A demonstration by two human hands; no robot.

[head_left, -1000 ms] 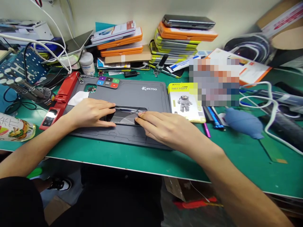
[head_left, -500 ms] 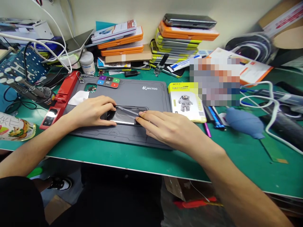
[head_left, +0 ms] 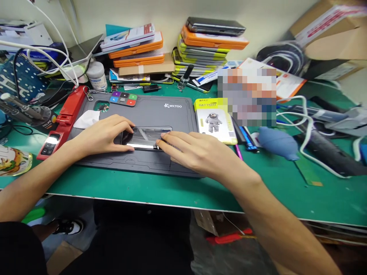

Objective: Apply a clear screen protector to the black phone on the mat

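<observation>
A phone [head_left: 146, 138] with a dark glossy screen lies lengthwise on the grey work mat [head_left: 155, 164]. My left hand [head_left: 103, 135] grips its left end, thumb on the near edge and fingers on the far edge. Over the right end, my right hand [head_left: 192, 151] has its fingers bent together, the fingertips on the screen and edge; its thumb is mostly hidden. Pale streaks cross the glass; I cannot tell whether they are reflections or a clear film. A white cloth [head_left: 86, 119] sits beside my left wrist.
Left of the mat stands a red clamp-like device [head_left: 67, 118]. A yellow battery box [head_left: 216, 124], a blue air blower [head_left: 278, 143] and cables [head_left: 308, 133] lie to the right. Stacked boxes [head_left: 200, 49] and a white jar [head_left: 96, 75] line the back of the green table [head_left: 143, 187].
The view has shifted, so everything sits slightly further left. Both hands keep their places on the phone; the pale streaks on its screen look different.
</observation>
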